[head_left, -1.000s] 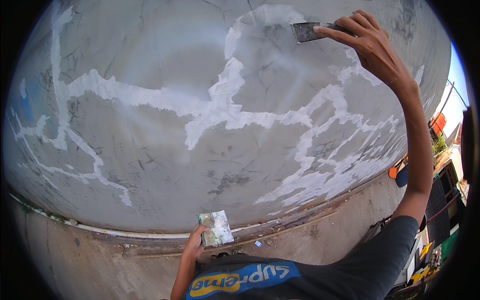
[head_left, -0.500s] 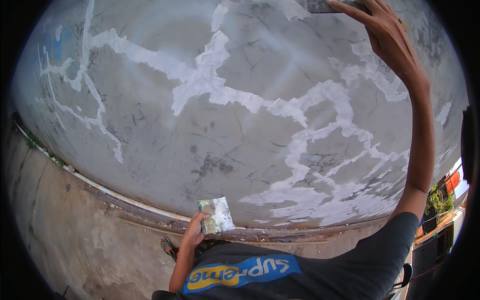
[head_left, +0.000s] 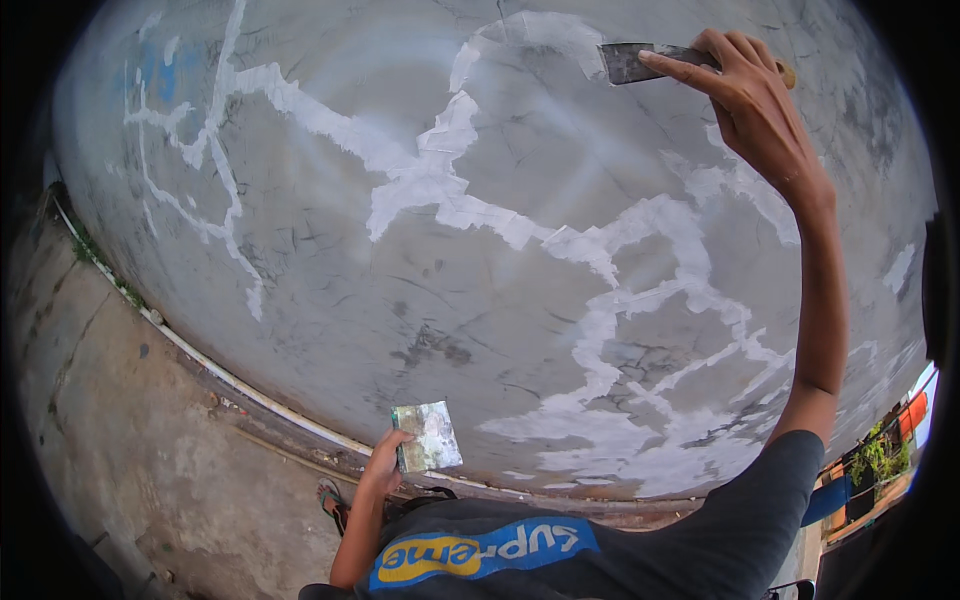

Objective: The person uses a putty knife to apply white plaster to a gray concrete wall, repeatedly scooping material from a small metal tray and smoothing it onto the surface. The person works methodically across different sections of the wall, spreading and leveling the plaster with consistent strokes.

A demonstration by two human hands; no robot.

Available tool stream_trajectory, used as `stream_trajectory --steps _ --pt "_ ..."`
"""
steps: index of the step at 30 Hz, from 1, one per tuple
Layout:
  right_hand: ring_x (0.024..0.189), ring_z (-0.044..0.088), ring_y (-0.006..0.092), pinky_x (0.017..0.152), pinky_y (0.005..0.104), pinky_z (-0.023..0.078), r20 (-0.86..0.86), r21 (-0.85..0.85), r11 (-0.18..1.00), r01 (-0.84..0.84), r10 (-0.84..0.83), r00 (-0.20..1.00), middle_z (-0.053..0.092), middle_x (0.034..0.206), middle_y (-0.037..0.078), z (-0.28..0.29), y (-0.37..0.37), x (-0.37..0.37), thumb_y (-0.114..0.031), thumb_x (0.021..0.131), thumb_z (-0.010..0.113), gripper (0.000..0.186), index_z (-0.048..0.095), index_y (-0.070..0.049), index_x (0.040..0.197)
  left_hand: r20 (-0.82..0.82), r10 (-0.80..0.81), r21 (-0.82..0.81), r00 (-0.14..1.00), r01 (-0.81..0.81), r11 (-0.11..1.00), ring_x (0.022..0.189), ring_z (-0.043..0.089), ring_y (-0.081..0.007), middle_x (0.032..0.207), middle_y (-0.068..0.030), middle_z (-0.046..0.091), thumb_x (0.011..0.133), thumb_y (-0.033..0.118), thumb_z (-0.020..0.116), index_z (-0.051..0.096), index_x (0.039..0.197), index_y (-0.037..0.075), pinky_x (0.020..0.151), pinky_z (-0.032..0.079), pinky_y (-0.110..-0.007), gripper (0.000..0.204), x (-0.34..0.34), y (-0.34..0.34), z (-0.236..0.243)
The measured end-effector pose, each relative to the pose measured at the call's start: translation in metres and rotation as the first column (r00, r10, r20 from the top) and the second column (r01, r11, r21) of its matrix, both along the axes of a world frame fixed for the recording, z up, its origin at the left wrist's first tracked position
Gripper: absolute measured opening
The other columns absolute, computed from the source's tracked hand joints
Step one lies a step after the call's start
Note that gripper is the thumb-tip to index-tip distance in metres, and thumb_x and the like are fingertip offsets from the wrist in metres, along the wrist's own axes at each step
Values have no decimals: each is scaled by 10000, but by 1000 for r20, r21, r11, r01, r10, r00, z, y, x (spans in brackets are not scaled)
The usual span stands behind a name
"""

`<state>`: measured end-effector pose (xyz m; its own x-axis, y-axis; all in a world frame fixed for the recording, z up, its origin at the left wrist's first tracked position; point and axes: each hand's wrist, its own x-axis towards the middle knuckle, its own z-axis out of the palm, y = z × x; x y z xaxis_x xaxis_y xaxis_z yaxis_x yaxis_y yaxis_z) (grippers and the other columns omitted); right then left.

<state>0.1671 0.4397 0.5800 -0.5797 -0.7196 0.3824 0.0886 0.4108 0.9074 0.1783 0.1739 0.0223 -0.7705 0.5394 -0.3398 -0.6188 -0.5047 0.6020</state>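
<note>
High on a grey wall (head_left: 520,330), my right hand (head_left: 755,105) grips a putty knife (head_left: 632,63) by its handle, the index finger laid along the dark metal blade. The blade's tip meets the right end of a white filler patch (head_left: 545,30). Jagged white filler streaks (head_left: 450,160) branch over much of the wall. Low in front of my body, my left hand (head_left: 382,465) holds a small square plate (head_left: 428,438) smeared with whitish paste. The thumb rests on its face; the other fingers are hidden beneath it.
A pale pipe (head_left: 230,380) runs along the foot of the wall, beside a stained concrete floor (head_left: 180,470). My sandalled foot (head_left: 332,500) stands near it. At the far right are green plants (head_left: 880,455) and an orange object (head_left: 912,415).
The view has tilted upward, bringing more of the upper wall, the putty knife and the filler patch into sight. My right hand appears lower in the picture; my left still holds the plate.
</note>
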Motion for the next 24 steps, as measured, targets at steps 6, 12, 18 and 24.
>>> stream_trajectory --steps 6,12,18,24 --pt "873 556 211 893 349 460 21 -29 999 -37 38 999 580 897 69 -16 -5 -15 94 845 557 538 697 -296 1188 9 -51 32 999 51 998 958 643 -230 1085 -121 617 894 129 503 513 1191 -12 854 539 -373 329 -2 19 0" --pt "894 545 206 899 348 441 -91 -63 998 20 -25 996 585 935 55 -2 17 20 83 857 550 559 674 -318 1225 17 -62 46 998 61 997 983 649 -264 1108 -146 621 886 162 497 510 1214 -22 877 541 -411 375 6 21 -4" --pt "761 471 206 713 344 421 457 -720 693 29 443 771 490 835 75 -119 -12 37 128 793 494 657 590 -220 1342 -36 14 126 999 -9 992 1054 635 -260 1185 -164 609 889 159 491 475 1286 -48 938 514 -398 448 -5 14 38" --pt "772 501 200 701 291 438 436 -894 323 311 789 433 536 911 91 -313 -32 53 148 788 530 638 568 -139 1357 18 -9 327 1000 3 945 847 665 -147 1038 -71 666 886 226 548 549 1191 26 667 533 -293 364 5 7 90"
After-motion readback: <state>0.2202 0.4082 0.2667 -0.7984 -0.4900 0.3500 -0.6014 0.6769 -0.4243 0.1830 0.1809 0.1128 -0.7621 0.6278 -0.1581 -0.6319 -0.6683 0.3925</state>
